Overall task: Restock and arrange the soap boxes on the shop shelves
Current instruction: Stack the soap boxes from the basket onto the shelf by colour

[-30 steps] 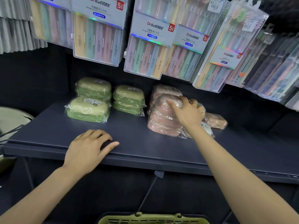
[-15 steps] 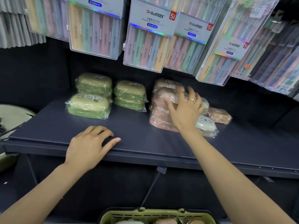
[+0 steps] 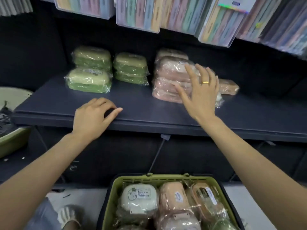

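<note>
Head view, left hand: we see the left hand (image 3: 93,118) lying on the front edge of the dark shelf (image 3: 149,112); fingers loosely curled, thumb stretched toward the right; it holds nothing.
Head view, right hand: the right hand (image 3: 201,92) is raised with fingers spread and straight, a gold ring (image 3: 205,82) on one finger; it sits in front of the pink soap boxes (image 3: 171,75); we cannot tell whether the fingertips touch the wrap; nothing is gripped.
Head view, beyond the left hand: green soap boxes (image 3: 88,80) in clear wrap, in three stacks on the shelf, well apart from the left hand.
Head view, behind the right hand: the pink stack to its left; a brown soap box (image 3: 228,87) just to its right; a pale box mostly hidden by the hand.
Head view, below both hands: a green basket (image 3: 113,196) holding more wrapped soap boxes; a white one (image 3: 138,198) at its left, pink and brown beside it.
Head view, above the hands: hanging toothbrush packs (image 3: 137,14).
</note>
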